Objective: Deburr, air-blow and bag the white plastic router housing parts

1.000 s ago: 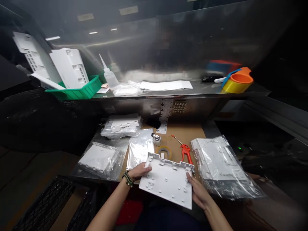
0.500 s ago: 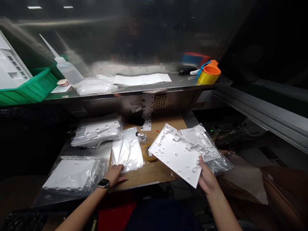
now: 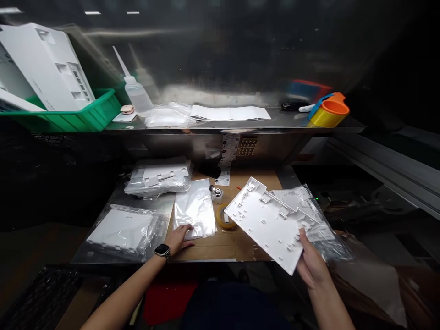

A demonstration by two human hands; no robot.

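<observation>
My right hand grips a white plastic cover panel by its right end, thumb on top. The panel is tilted over the table, its inner face with clips and ribs upward. My left hand lies at the table's front, fingers spread, fingertips on the lower edge of a stack of clear plastic bags. Between the stack and the panel are a roll of yellowish tape, partly overlapped by the panel, and a small dispenser bottle with a metal top. Behind the panel lies another white part in clear plastic.
Left on the table are a bagged white panel and a stack of bagged parts. The shelf holds a green bin of white covers, a squeeze bottle, folded white sheets and an orange-and-yellow tape holder.
My view has turned to the left, so the scene sits further right and more of the green bin shows. Both hands keep nearly the same place over the table.
</observation>
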